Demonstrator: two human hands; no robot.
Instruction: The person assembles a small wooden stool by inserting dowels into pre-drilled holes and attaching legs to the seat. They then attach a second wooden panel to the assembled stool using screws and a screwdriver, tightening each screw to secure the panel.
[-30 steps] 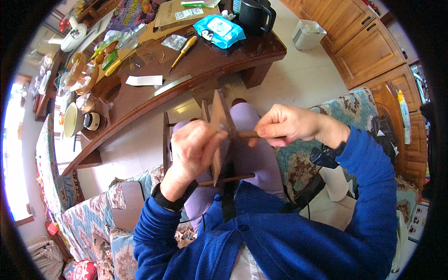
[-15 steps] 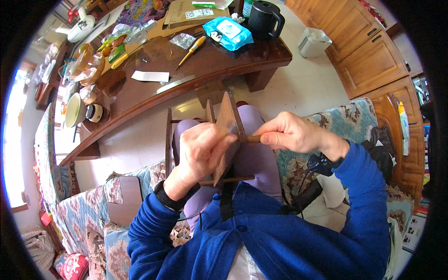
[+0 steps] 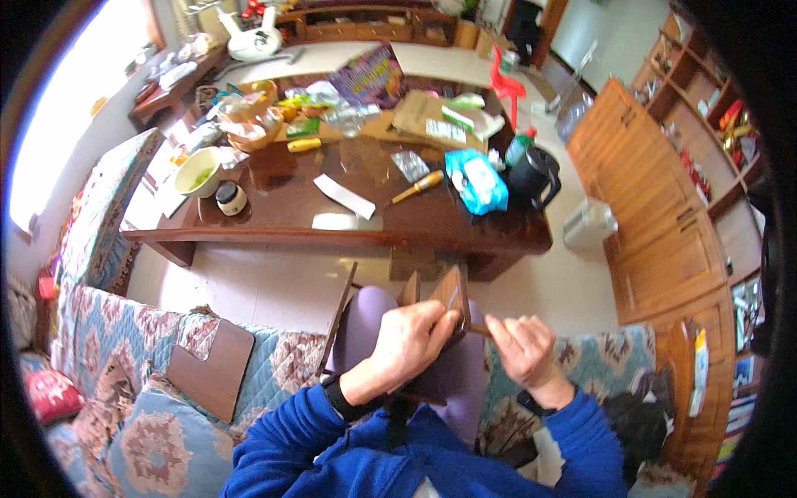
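Observation:
On my lap, between my knees, stands a partly assembled brown wooden piece with upright panels [image 3: 448, 288] and a thin side board [image 3: 339, 314]. My left hand [image 3: 408, 342] is closed at the right-hand panel, thumb and fingers pinched together against its face. Whatever sits between those fingertips is hidden. A short wooden rod [image 3: 478, 329] juts out from the panel's right side. My right hand [image 3: 526, 347] pinches the outer end of that rod. The lower part of the wooden piece is covered by my left hand and arm.
Ahead is a dark wooden table [image 3: 274, 224] holding a yellow-handled screwdriver [image 3: 419, 187], a blue wipes pack [image 3: 477, 181], a black jug [image 3: 534, 177], a bowl [image 3: 198, 173] and a jar [image 3: 232, 198]. A notched brown board [image 3: 217, 378] lies on the sofa at left.
My view has tilted up, showing more of the table and room. Both hands stay at the wooden piece, the left at the panel and the right on the rod.

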